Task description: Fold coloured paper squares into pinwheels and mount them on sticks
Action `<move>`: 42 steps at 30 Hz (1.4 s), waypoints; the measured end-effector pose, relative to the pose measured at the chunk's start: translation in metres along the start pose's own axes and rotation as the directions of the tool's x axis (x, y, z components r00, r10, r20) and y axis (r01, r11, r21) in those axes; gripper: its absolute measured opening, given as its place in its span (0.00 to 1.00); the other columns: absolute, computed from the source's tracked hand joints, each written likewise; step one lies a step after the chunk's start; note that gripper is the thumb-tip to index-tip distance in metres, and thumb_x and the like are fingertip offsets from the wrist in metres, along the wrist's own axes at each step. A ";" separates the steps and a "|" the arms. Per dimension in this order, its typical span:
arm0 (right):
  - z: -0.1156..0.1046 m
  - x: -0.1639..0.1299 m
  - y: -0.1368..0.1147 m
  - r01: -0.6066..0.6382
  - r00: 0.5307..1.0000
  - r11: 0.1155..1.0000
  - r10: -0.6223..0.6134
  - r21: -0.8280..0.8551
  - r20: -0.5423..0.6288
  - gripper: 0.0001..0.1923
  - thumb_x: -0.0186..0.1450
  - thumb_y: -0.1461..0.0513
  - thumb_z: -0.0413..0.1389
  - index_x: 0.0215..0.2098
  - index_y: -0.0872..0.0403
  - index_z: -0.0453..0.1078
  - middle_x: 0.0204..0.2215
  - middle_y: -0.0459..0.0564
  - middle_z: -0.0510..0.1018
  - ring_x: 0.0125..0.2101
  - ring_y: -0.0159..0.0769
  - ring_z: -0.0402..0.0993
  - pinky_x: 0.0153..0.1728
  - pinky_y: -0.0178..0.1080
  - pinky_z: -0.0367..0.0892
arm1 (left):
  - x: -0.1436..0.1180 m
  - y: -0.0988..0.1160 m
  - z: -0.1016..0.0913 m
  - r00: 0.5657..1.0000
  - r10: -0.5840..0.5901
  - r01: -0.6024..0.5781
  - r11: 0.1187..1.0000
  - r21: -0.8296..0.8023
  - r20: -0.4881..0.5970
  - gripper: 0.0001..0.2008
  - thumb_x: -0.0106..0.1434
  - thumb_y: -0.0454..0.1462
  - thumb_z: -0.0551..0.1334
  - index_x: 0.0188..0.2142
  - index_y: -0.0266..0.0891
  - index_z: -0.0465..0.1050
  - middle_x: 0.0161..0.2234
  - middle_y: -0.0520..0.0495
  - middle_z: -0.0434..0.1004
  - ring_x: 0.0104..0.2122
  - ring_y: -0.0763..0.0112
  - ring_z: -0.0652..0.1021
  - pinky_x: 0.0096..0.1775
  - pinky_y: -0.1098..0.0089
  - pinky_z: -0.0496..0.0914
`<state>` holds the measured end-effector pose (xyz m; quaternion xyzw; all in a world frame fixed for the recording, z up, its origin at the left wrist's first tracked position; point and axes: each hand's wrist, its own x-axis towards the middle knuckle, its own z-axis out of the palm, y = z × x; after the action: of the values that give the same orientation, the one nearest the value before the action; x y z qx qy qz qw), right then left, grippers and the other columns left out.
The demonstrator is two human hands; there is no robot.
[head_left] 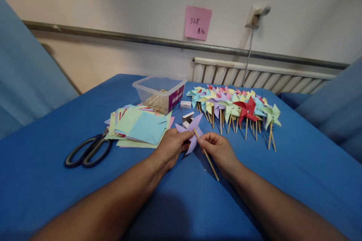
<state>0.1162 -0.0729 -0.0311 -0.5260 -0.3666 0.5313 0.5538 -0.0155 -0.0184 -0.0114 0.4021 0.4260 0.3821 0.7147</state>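
Between my hands is a purple paper pinwheel (195, 123) with a thin wooden stick (210, 165) lying against its middle. My left hand (173, 144) grips the pinwheel from the left, its thumb at the top end of the stick. On the right, the fingers of my right hand (217, 147) pinch together at the pinwheel's lower right blade, close beside the stick; what exactly lies between the fingertips is hidden. The stick slants down to the right, its lower end free. Just behind the pinwheel stands a small open box (187, 118), partly covered by a blade.
Left of my hands lie a stack of coloured paper squares (147, 126) and dark-handled scissors (89, 152). A clear plastic tub (158, 90) holds wooden sticks, with a small white box (185, 104) beside it. Finished-looking pinwheels (247, 110) crowd the right back of the blue-covered table (305, 180).
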 end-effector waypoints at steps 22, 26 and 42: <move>0.000 0.001 0.002 0.000 1.000 1.000 0.000 0.005 -0.005 0.20 0.46 0.50 0.67 0.23 0.56 0.67 0.14 0.39 0.66 0.17 0.23 0.55 0.20 0.32 0.48 | -0.001 0.001 0.001 1.000 0.018 -0.017 0.999 0.045 -0.014 0.07 0.47 0.33 0.69 0.22 0.35 0.71 0.17 0.55 0.69 0.17 0.79 0.68 0.22 0.77 0.64; 0.001 0.001 0.001 -0.003 1.000 1.000 0.003 0.005 -0.011 0.20 0.45 0.50 0.68 0.22 0.56 0.67 0.15 0.39 0.66 0.17 0.23 0.55 0.20 0.32 0.48 | -0.001 0.001 0.001 1.000 0.014 -0.013 0.998 0.058 -0.016 0.07 0.47 0.34 0.69 0.23 0.35 0.72 0.18 0.54 0.70 0.18 0.79 0.69 0.22 0.76 0.63; 0.000 0.004 0.007 0.046 0.999 0.999 -0.046 -0.009 -0.025 0.18 0.46 0.53 0.67 0.23 0.56 0.69 0.18 0.41 0.71 0.19 0.25 0.60 0.23 0.32 0.54 | 0.004 -0.003 -0.002 0.999 0.033 -0.031 0.995 0.094 -0.023 0.08 0.46 0.33 0.68 0.23 0.34 0.69 0.18 0.55 0.67 0.17 0.79 0.67 0.21 0.76 0.62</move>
<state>0.1152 -0.0696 -0.0388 -0.5264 -0.3737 0.5103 0.5682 -0.0154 -0.0160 -0.0162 0.4373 0.4456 0.3778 0.6836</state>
